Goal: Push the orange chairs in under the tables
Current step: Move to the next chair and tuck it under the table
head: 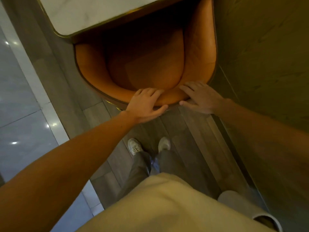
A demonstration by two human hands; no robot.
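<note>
Pushing in, late stage. The orange chair (143, 67) stands with the front of its seat beneath the table (83, 14); the rear of the seat and the backrest lie outside. The left hand (145, 104) and right hand (200, 97) clasp the backrest rim, fingers over the top and thumbs behind. A short push appears to be left; no other chairs are in view.

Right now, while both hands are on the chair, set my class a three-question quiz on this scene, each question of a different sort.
1. True or false: the front of the orange chair already sits under the table.
2. Where do the left hand and right hand hold? A) the armrests B) the backrest rim C) the table's edge
3. Fill the gap: the shoes stand on the ____ floor, not the glossy tiles.

Key: 1 true; 2 B; 3 wooden.
</note>
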